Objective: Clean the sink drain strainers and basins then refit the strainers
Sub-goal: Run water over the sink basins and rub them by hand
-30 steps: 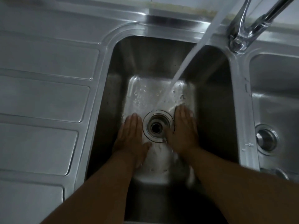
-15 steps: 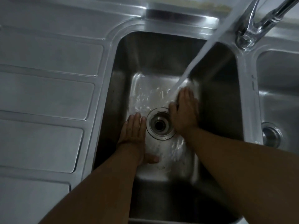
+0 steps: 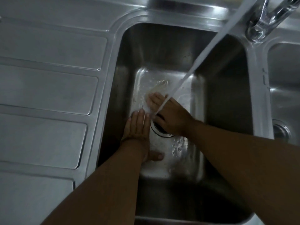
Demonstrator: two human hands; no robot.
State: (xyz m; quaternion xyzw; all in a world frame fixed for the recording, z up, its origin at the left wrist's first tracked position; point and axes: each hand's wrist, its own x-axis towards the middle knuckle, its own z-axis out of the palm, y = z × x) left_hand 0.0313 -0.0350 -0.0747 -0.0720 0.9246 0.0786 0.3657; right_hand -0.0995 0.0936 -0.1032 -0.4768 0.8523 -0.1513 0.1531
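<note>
Both hands lie flat on the wet floor of the left steel basin [image 3: 162,49]. My left hand [image 3: 138,127] rests with straight fingers just left of the drain opening [image 3: 159,131], thumb spread toward me. My right hand [image 3: 168,114] lies across the drain's far half, fingers stretched up-left, and hides most of it. Water from the tap falls in a stream [image 3: 201,52] onto my right hand's fingers. No strainer sits in this drain as far as I can see. At the right edge, the second basin [image 3: 282,65] shows its own drain fitting [image 3: 280,131].
The chrome tap [image 3: 266,18] stands on the divider between the two basins at the top right. A ribbed steel draining board [image 3: 48,88] fills the left side. Water splashes over the basin floor around the drain.
My right hand has swept from the drain's right side up and left across it, into the water stream. My left hand has stayed beside the drain's left edge.
</note>
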